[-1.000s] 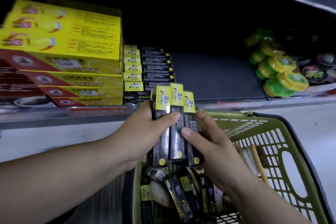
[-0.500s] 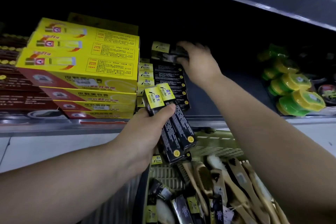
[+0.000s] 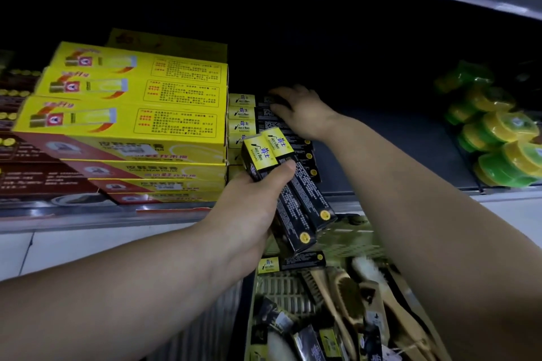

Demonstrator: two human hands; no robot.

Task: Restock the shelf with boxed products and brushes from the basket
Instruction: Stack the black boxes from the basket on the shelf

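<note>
**Slim boxes at the shelf stack, with the basket below**

Hidden or unclear, left to right: the dark red cartons point(image 3: 32, 179) at far left are cut off by the frame edge and their print is unreadable. The shelf stack of slim boxes point(image 3: 242, 113), just right of the large yellow cartons point(image 3: 132, 117), is partly covered in its lower part by the held boxes. The back of the shelf point(image 3: 396, 149) lies in darkness. The basket point(image 3: 352, 239), near and below the shelf edge, is cut off by the lower frame edge, and its right side is hidden behind the right forearm. The round green-and-yellow tins point(image 3: 504, 138) at far right are blurred and run out of frame.

Hands, left to right: the left hand point(image 3: 249, 208) is clamped on two slim black-and-yellow boxes point(image 3: 305, 199), with the thumb across their faces. They are held side by side, tilted, with their yellow ends up, in front of the shelf stack and above the basket. The right hand point(image 3: 302, 111) reaches onto the shelf and lies on the top of the stack, its fingers over the dark part of the uppermost box. In the shadow, whether they pinch it or merely rest there cannot be told.

Inside the basket lie one loose slim box point(image 3: 290, 264), wooden-handled brushes point(image 3: 349, 299) and further dark packets at the near end.
</note>
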